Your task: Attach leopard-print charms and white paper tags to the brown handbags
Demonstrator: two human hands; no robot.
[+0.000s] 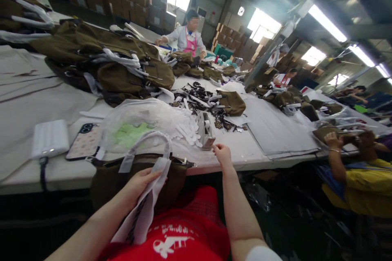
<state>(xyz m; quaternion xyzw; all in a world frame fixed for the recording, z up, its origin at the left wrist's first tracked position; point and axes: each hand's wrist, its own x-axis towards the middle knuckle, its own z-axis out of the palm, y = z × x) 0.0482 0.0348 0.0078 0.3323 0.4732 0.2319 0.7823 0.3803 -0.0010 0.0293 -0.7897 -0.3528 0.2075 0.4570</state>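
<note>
A brown bag (105, 181) hangs at the table's front edge in front of me, its handle (150, 135) wrapped in white sheet. My left hand (142, 183) is closed on a white wrapping strip (143, 216) at the handle's near side, and the strip's lower end hangs over my red apron. My right hand (223, 155) reaches to the front end of a grey tape dispenser (206, 129). Its thumb and forefinger are pinched together there; what lies between them is too small to make out.
Left of the bag lie a phone (84, 142), a white power bank (50, 138) and a clear plastic bag (134, 116) with green pieces. Beyond are straps (199, 96), a small brown pouch (232, 103) and piled brown bags (107, 57). Co-workers (188, 38) sit across and right.
</note>
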